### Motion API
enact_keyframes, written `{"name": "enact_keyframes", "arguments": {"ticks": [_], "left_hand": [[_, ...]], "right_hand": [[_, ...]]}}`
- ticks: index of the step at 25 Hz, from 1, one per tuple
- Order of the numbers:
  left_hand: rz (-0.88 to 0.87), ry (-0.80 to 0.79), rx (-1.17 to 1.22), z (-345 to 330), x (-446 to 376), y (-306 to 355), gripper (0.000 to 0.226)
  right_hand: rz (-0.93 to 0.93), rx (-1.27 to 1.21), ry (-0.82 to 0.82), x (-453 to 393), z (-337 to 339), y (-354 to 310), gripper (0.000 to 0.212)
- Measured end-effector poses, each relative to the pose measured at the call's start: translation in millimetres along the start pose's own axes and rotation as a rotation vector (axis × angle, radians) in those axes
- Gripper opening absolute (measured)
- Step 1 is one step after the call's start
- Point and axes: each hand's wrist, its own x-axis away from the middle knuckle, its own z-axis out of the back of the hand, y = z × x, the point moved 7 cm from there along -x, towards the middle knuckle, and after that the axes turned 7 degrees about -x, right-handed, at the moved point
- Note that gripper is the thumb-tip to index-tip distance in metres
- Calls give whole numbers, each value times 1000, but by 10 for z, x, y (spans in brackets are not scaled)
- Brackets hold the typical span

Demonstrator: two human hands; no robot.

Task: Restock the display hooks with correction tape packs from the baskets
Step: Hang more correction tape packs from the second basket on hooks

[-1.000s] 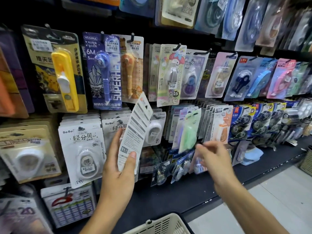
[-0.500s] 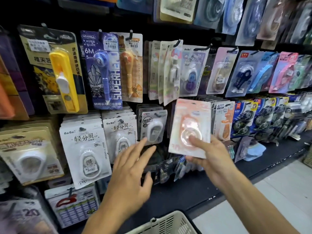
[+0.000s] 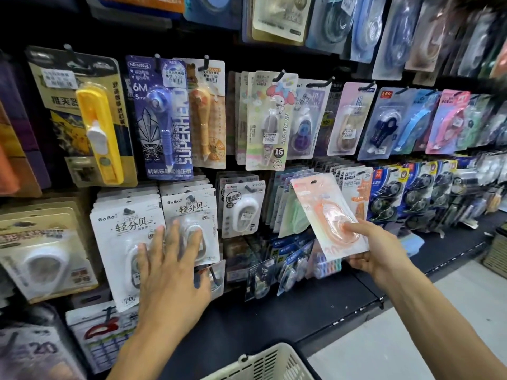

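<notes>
Crowded pegboard wall point(image 3: 274, 171): right hand point(image 3: 375, 250) pinching tilted orange correction tape pack point(image 3: 327, 215), left hand point(image 3: 170, 272) spread flat on white BoBo packs point(image 3: 189, 215); risks missing hook, dislodging neighbours.

Head view, close, downward toward display hooks point(image 3: 318, 84)

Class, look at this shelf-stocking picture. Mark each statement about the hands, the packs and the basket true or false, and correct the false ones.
1. The right hand holds a pink pack. True.
2. The left hand grips a pack. False: its fingers are spread and hold nothing, in front of the white BoBo packs.
3. The pink pack already hangs on a hook. False: it is tilted in the hand, its hang hole free.
4. A white basket shows at the bottom edge. True.
5. The yellow pack hangs in the upper row, left. True.
</notes>
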Motion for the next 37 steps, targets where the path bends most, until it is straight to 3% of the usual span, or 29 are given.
{"name": "enact_keyframes", "arguments": {"ticks": [4,10,13,15,17,20,22,24,26,28,32,35,37], "left_hand": [[7,29,45,32,-15,-44,79],[-142,35,127,-34,75,43,73],[-234,50,265,-35,199,54,60],[-262,-66,324,-191,308,9,48],[-285,-328,227,-555,470,-49,45],[-376,-807,-41,-1332,1070,-268,45],[-380,-1009,-125,-1732,1559,-520,43],[-356,-1182,-171,-2050,2069,-793,46],[-305,-1302,-181,-2265,2449,-1004,48],[-247,-1361,-142,-2433,2650,-1117,47],[-50,-1314,-30,-2701,2570,-1192,33],[143,-1216,24,-2797,2500,-1286,20],[224,-1182,85,-2854,2499,-1304,26]], "right_hand": [[80,111,52,-108,-16,-11,37],[-96,34,-46,-413,-434,280,67],[-144,36,21,-553,-512,469,72],[-138,146,142,-572,-450,721,84],[-31,402,165,-436,-505,975,72],[198,912,-172,38,-945,1795,30],[254,1200,-490,449,-1133,2606,19],[29,1299,-680,747,-893,3469,20],[-339,1233,-678,960,-403,4131,24],[-456,1212,-710,1121,-199,4540,30],[-580,968,-938,1482,-677,4864,54],[-586,1050,-1145,1751,-911,5037,42],[-603,1104,-1234,1766,-890,5082,43]]}}
